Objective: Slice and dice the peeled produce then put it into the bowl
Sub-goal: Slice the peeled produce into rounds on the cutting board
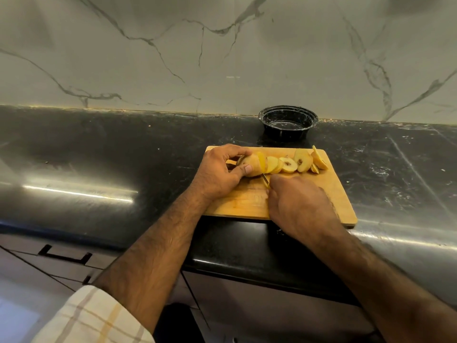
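- While the left hand (pixel 217 173) curls over the uncut end of a pale yellow peeled fruit (pixel 253 164), thumb and fingers pinching it from both sides, that fruit lies on its side on the far left part of the light wooden rectangular cutting board (pixel 329 191).
- Right hand (pixel 299 206), fingers closed tight round the handle of a small knife (pixel 265 179), sits on the board's near half; the handle itself is hidden inside the fist.
- Only a short stretch of the thin blade shows, running from the fist up to the cut face of the fruit, just right of the left thumb.
- Round yellow slices (pixel 288 164) lie in an overlapping row along the board's far edge, starting beside the held fruit and running to the board's far right corner; two of them show a brownish core in the middle.
- Two more slices (pixel 319 159) lean on edge at the right end of that row.
- Beyond the board's far edge, close to it but apart, a round black plastic bowl (pixel 288 122) stands upright against the wall.
- Under the board lies a glossy black stone countertop (pixel 123 154), the board's near edge close to the counter's front edge.
- Behind the bowl rises a grey-veined white marble wall (pixel 173 58).
- Near the left forearm, a checked cream sleeve (pixel 94 318) is rolled up.
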`<state>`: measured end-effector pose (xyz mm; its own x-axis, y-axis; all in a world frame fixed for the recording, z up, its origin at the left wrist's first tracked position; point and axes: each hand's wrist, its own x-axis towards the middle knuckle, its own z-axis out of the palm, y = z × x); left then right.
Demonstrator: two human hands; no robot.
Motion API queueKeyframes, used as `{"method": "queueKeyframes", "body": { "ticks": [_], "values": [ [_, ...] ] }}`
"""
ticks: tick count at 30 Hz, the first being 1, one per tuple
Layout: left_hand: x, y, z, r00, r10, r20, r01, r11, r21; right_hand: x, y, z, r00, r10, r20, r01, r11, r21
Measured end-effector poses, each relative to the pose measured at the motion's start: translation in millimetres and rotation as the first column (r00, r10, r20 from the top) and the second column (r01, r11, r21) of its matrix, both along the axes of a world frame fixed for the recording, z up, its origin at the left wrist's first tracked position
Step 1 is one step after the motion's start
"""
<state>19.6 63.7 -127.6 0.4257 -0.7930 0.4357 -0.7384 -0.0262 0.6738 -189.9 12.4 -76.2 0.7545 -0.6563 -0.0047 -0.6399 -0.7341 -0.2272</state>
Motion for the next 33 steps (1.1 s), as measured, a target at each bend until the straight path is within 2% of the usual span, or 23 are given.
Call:
{"method": "queueKeyframes", "body": {
  "ticks": [5,8,12,33],
  "values": [
    [0,2,0,0.999,-0.035,0.007,0.035,0.999,0.004,1,-3,0,1.0,0.004,-0.03,-0.004,1.0,-0.009],
    [0,5,0,0.999,-0.048,0.005,0.049,0.999,-0.011,-1,-2,-1,0.997,-0.053,0.061,0.054,0.999,-0.002],
    [-2,6,2,0.998,-0.047,-0.041,0.047,0.999,-0.024,1,4,6,0.983,-0.067,0.171,0.081,0.994,-0.072],
    [-2,6,4,0.998,-0.066,-0.024,0.065,0.997,-0.028,37,3,21,0.995,-0.056,0.084,0.066,0.99,-0.125]
  ]
}}
